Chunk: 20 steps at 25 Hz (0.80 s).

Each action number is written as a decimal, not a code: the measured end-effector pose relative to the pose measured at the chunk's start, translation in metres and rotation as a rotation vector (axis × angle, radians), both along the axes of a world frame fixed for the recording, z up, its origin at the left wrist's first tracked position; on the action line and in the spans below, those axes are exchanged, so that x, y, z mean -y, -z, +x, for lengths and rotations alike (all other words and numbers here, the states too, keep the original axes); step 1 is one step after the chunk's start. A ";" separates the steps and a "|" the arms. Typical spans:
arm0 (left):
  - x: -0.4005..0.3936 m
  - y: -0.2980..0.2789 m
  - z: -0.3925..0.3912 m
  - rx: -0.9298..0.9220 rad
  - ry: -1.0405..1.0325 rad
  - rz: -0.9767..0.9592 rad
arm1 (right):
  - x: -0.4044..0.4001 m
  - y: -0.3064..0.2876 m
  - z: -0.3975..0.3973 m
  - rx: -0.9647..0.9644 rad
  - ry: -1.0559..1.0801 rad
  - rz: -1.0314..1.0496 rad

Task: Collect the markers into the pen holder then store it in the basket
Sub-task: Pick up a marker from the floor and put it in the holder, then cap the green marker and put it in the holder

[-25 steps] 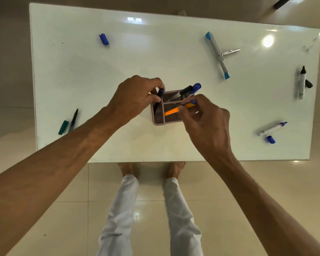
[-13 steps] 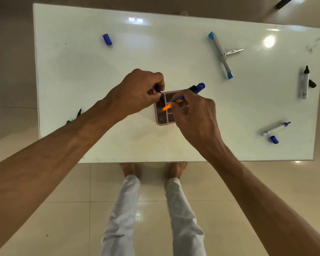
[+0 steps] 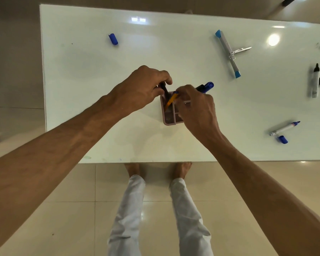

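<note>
Glossy white tabletop carries a pink compartmented plastic pen holder under both hands. Left hand pinches a dark slim marker above its far corner; right hand pinches an orange pen slanting into it.

Near the far right edge of the white table we see a grey metal bar with light-blue end caps, a short metal arm jutting from its middle. Beneath us, white trousers and beige floor tiles.
</note>
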<state>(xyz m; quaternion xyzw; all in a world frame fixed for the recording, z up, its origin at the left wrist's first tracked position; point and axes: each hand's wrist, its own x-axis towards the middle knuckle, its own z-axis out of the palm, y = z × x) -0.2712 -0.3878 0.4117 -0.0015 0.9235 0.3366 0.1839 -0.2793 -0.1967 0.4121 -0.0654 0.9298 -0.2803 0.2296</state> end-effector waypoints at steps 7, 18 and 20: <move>0.011 -0.005 0.008 -0.044 -0.050 0.047 | -0.009 -0.008 -0.007 0.015 0.073 -0.014; 0.149 -0.008 0.154 0.007 -0.574 -0.058 | 0.027 -0.029 0.049 -0.060 -0.149 -0.163; 0.172 -0.005 0.188 0.056 -0.664 -0.114 | 0.043 -0.026 0.063 -0.043 -0.219 -0.172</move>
